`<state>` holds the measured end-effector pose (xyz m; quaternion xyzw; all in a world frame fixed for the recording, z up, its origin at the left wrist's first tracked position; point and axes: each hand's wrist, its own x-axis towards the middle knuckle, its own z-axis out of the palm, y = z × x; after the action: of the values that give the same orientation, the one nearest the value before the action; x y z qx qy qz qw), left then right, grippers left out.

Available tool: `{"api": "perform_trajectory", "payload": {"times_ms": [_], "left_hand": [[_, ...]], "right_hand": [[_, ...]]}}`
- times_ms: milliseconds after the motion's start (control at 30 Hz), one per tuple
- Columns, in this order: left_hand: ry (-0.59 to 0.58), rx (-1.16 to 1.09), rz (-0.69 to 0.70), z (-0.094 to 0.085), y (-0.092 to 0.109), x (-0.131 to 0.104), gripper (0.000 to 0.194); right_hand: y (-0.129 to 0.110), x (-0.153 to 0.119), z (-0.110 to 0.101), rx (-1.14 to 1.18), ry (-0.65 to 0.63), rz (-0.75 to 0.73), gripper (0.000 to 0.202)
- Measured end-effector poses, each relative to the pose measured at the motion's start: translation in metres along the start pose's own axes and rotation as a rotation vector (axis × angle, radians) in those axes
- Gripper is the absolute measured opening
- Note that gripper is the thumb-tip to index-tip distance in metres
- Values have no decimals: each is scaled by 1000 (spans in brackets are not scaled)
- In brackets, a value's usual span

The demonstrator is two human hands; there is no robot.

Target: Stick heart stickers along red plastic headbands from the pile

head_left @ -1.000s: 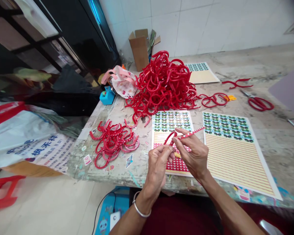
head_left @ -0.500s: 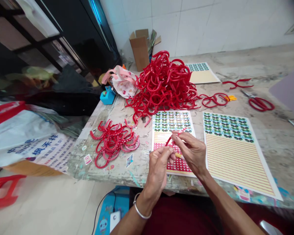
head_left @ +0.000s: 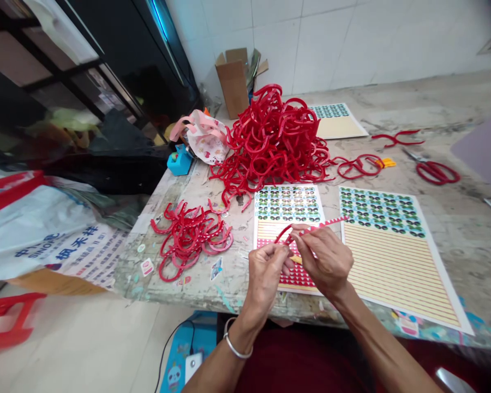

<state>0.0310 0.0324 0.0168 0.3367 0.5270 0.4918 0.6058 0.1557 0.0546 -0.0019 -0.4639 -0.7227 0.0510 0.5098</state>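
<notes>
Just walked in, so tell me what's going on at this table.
A person is working with both bare hands: the left hand pinches a curved red band, while the right hand holds a patterned strip beside it. Their fingers hide where the two meet. Both hands are above a printed sheet. A big heap of red bands lies beyond, with a smaller pile of patterned bands to the left.

From far away I see a small craft workplace. Under the left hand (head_left: 265,267) and right hand (head_left: 327,259) is a stained table (head_left: 462,234) with a printed sheet (head_left: 300,218); a big pile of red bands (head_left: 278,142) sits past them, and scissors (head_left: 437,172) lie farther to the right.
</notes>
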Motion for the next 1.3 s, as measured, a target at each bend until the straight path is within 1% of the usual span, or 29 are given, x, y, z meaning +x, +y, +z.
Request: {"api": "perform_trajectory", "payload": {"times_ms": [100,200,300,500,700,867,1033,1200,1300], "left_hand": [[-51,-64,-4,1,1,-1,19],[-105,-133,-42,0,1,-1,20],[-142,-167,-70,-1,1,-1,21],[-156,-207,-70,-3,1,-2,22],[-197,-205,-57,-4,2,-4,20],[-195,-219,-61,-3,4,-6,17],[-168,-220,-53,-2,1,-5,17],[-137,-169,-31,0,-2,-5,18],[-134,-154,-25,0,-2,-6,18]], "right_hand": [[0,2,-1,42,8,57,12],[0,5,-2,61,25,93,12],[0,6,-2,56,14,138,11],[0,5,0,60,44,154,10],[0,7,0,82,47,163,9],[-1,7,0,102,65,180,8],[-3,5,0,155,91,230,10],[-4,2,1,147,123,192,12],[-4,1,1,133,123,194,12]]}}
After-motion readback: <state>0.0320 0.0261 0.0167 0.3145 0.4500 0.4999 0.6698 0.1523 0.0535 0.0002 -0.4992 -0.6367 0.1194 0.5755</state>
